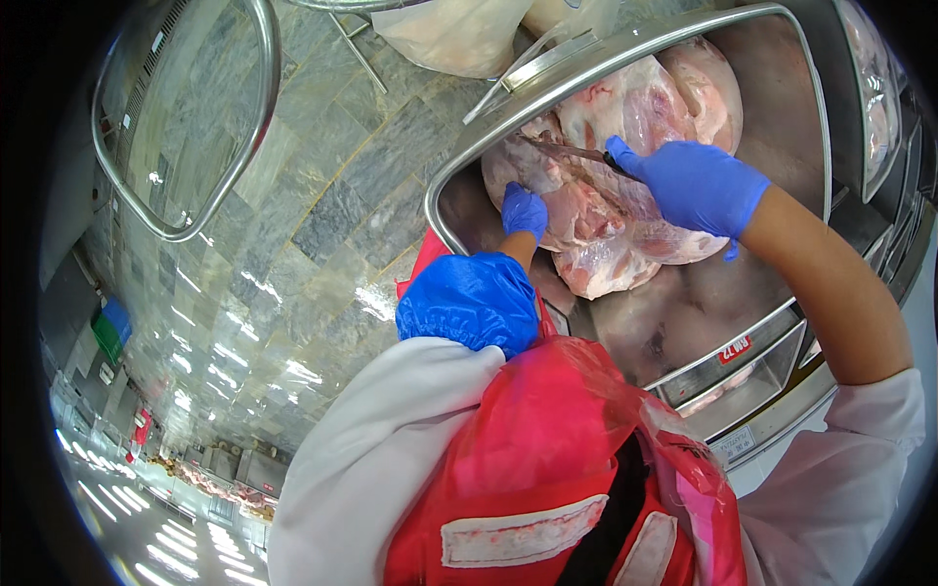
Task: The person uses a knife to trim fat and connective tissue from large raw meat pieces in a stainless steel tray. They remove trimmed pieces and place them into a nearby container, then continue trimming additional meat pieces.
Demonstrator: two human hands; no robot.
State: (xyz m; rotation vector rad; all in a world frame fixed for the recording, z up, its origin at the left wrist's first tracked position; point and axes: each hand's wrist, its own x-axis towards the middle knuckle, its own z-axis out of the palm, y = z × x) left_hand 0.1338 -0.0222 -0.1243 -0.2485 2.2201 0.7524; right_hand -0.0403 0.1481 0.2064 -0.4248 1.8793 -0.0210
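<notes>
A red apron stands foremost, beside a steel bin where the raw meat lies; the right hand's grip is clamped on a knife, blade over the meat. The left hand touches the meat's left part; whether its grip is closed, I cannot tell.

The far left part of the metal tub is filled by the meat. Free room is left in the near part and along the right wall, but that strip is crossed by the right arm. On the left, the way is closed by the rim. Just past the left hand, the way over the meat is blocked by the knife, gripped in the right hand.
</notes>
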